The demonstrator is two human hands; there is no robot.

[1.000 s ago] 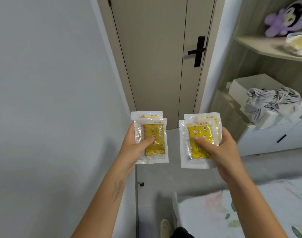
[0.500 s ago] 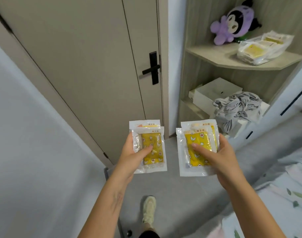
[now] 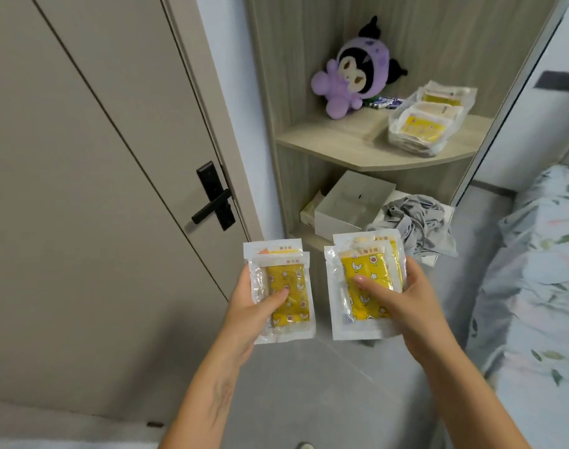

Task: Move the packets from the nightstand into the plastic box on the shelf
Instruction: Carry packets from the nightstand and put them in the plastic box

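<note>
Thumbs pin stacked yellow packets: left hand (image 3: 247, 306) grips one stack (image 3: 281, 291), right hand (image 3: 403, 306) the other (image 3: 364, 283). Carry step, mid-air before shelf (image 3: 357, 147). Next, probably: lift both up-right into clear plastic box (image 3: 430, 121), already holding packets. Purple plush (image 3: 354, 72) left of box; door (image 3: 98, 157) far left, bed (image 3: 535, 270) right.

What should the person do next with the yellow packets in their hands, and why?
Probably lift both hands toward the plastic box on the upper shelf. The left hand and right hand each grip a stack of packets, and the box, already holding similar packets, sits above and ahead.
</note>
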